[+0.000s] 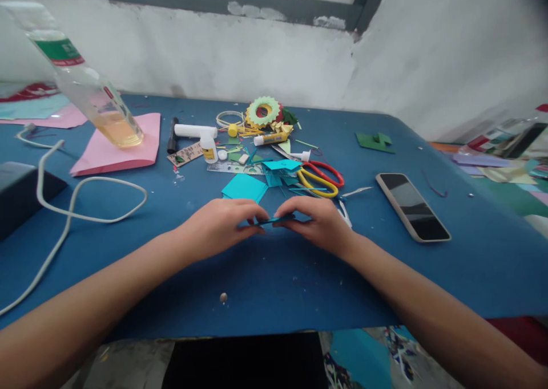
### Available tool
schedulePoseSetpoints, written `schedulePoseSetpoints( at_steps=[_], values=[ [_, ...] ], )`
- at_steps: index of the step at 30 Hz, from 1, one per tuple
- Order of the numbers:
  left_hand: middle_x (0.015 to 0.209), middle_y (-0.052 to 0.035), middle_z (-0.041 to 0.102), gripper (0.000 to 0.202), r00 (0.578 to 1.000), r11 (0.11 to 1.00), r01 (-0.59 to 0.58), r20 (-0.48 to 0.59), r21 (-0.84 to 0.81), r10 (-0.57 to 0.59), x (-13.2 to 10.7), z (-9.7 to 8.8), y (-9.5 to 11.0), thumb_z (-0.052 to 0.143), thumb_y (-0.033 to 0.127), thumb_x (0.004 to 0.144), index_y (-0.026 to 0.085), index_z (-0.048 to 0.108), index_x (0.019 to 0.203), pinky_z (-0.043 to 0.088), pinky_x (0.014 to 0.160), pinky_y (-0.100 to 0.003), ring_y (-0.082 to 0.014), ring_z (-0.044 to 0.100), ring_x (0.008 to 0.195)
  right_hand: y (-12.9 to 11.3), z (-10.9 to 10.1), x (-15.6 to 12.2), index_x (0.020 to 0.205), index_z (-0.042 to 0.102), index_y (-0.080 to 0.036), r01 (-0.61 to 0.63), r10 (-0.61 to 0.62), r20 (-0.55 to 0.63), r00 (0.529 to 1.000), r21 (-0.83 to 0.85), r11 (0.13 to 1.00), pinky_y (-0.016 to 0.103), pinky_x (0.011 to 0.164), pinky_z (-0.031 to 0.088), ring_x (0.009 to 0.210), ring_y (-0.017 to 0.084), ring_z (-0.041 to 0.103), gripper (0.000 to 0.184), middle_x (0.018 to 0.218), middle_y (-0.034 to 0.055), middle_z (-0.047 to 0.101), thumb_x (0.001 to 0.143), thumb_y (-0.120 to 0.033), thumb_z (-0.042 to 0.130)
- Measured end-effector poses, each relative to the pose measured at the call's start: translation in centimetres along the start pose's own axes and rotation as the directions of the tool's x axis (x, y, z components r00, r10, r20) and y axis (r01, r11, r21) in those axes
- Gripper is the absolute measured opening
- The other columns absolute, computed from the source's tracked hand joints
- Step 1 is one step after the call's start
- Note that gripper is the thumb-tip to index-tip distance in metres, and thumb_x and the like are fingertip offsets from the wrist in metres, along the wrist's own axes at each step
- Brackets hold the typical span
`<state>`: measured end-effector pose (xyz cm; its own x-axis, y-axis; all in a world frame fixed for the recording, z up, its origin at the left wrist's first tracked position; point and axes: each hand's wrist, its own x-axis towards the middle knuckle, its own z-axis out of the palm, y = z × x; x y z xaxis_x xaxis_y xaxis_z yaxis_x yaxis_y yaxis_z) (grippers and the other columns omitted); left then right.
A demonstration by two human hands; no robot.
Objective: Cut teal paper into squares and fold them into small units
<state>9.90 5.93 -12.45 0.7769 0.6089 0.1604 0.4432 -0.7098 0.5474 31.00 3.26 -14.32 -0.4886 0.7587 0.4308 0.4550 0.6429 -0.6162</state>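
Note:
Between both hands, just above the blue table, is a thin folded piece of blue paper, seen nearly edge-on. My left hand pinches its left end between thumb and fingers. At the right end my right hand grips it the same way. Behind my left hand lie turquoise paper squares. More turquoise paper pieces rest in a loose pile beyond my hands. Scissors with red and yellow handles lie just behind my right hand, their metal blades pointing right and toward me.
A glue stick, a small white bottle, a clear ruler and paper rings clutter the back. At left stand a bottle of yellowish liquid on pink paper and a white cable. A phone lies at right.

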Motion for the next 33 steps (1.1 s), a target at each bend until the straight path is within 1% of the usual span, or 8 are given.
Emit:
schedulePoseSetpoints(
  at_steps=[2, 4, 8, 15, 20, 26, 30, 33],
  values=[
    [0.095, -0.002, 0.067, 0.017, 0.982, 0.984, -0.134, 0.147, 0.115, 0.117, -0.2, -0.3, -0.2, 0.051, 0.018, 0.085, 0.019, 0.064, 0.096, 0.044, 0.074, -0.023, -0.0145, 0.062, 0.084, 0.6, -0.5, 0.0, 0.082, 0.065, -0.016, 0.063, -0.066, 0.195, 0.979, 0.021, 0.998, 0.024, 0.071, 0.051, 0.076, 0.014, 0.064, 0.007, 0.079, 0.0042, 0.07, 0.081, -0.014, 0.058],
    [0.099, -0.003, 0.067, 0.02, 0.953, 0.964, -0.221, 0.243, 0.149, 0.181, -0.2, -0.4, -0.1, 0.048, 0.015, 0.087, 0.019, 0.065, 0.096, 0.043, 0.077, -0.023, -0.0153, 0.061, 0.088, 0.9, -1.1, 0.1, 0.085, 0.067, -0.016, 0.061, -0.083, 0.377, 0.923, 0.07, 0.996, 0.024, 0.075, 0.051, 0.082, 0.014, 0.065, 0.011, 0.087, 0.0059, 0.071, 0.08, -0.011, 0.058],
    [0.1, -0.0036, 0.066, 0.02, 0.928, 0.966, -0.224, 0.332, 0.129, 0.171, -0.3, -0.7, 0.3, 0.05, 0.013, 0.086, 0.018, 0.067, 0.096, 0.044, 0.073, -0.022, -0.0153, 0.062, 0.086, 0.5, -2.2, 0.1, 0.095, 0.069, -0.015, 0.004, -0.019, 0.511, 0.859, 0.031, 1.0, 0.023, 0.08, 0.049, 0.094, 0.014, 0.063, 0.019, 0.104, 0.0083, 0.068, 0.08, -0.009, 0.059],
    [0.097, -0.0026, 0.064, 0.02, 0.935, 0.984, -0.164, 0.327, 0.066, 0.134, -0.2, -0.7, 0.0, 0.049, 0.015, 0.087, 0.02, 0.068, 0.088, 0.043, 0.072, -0.021, -0.0138, 0.061, 0.083, -0.5, -2.3, -0.1, 0.084, 0.071, -0.016, 0.03, 0.028, 0.546, 0.838, -0.097, 0.995, 0.027, 0.082, 0.048, 0.096, 0.017, 0.061, 0.02, 0.107, 0.0082, 0.066, 0.083, -0.007, 0.053],
    [0.094, -0.0031, 0.063, 0.019, 0.95, 0.997, -0.081, 0.302, 0.01, 0.075, 0.2, -0.2, 0.0, 0.05, 0.014, 0.086, 0.018, 0.069, 0.086, 0.044, 0.074, -0.02, -0.0121, 0.06, 0.081, -1.0, -1.8, 0.3, 0.081, 0.07, -0.016, -0.08, 0.114, 0.51, 0.852, -0.088, 0.993, 0.026, 0.077, 0.049, 0.086, 0.015, 0.061, 0.017, 0.099, 0.0069, 0.062, 0.082, -0.008, 0.055],
    [0.086, -0.0037, 0.066, 0.014, 0.964, 0.997, 0.073, 0.258, -0.005, -0.069, 0.5, 0.2, 0.6, 0.057, 0.015, 0.077, 0.018, 0.07, 0.08, 0.045, 0.071, -0.022, -0.0134, 0.061, 0.075, -0.9, -1.0, 0.6, 0.079, 0.068, -0.016, -0.21, 0.22, 0.469, 0.856, -0.074, 0.975, 0.026, 0.071, 0.047, 0.076, 0.013, 0.059, 0.013, 0.086, 0.0045, 0.059, 0.078, -0.006, 0.059],
    [0.078, -0.0027, 0.067, 0.016, 0.935, 0.966, 0.257, 0.254, -0.009, -0.246, 0.6, 0.3, 1.5, 0.056, 0.013, 0.071, 0.017, 0.071, 0.076, 0.044, 0.062, -0.022, -0.0133, 0.06, 0.068, -0.7, -0.8, 0.5, 0.076, 0.065, -0.015, -0.212, 0.214, 0.455, 0.864, -0.056, 0.976, 0.024, 0.066, 0.045, 0.071, 0.012, 0.057, 0.012, 0.08, 0.0026, 0.058, 0.077, -0.004, 0.059],
    [0.072, -0.0017, 0.068, 0.016, 0.92, 0.95, 0.311, 0.251, 0.002, -0.302, 0.6, 0.2, 1.9, 0.056, 0.015, 0.07, 0.016, 0.071, 0.074, 0.042, 0.056, -0.021, -0.013, 0.06, 0.063, -0.7, -0.7, 0.5, 0.074, 0.063, -0.015, -0.226, 0.233, 0.419, 0.877, -0.066, 0.972, 0.023, 0.063, 0.043, 0.068, 0.011, 0.055, 0.009, 0.075, 0.0009, 0.058, 0.075, -0.006, 0.062]
  ],
)
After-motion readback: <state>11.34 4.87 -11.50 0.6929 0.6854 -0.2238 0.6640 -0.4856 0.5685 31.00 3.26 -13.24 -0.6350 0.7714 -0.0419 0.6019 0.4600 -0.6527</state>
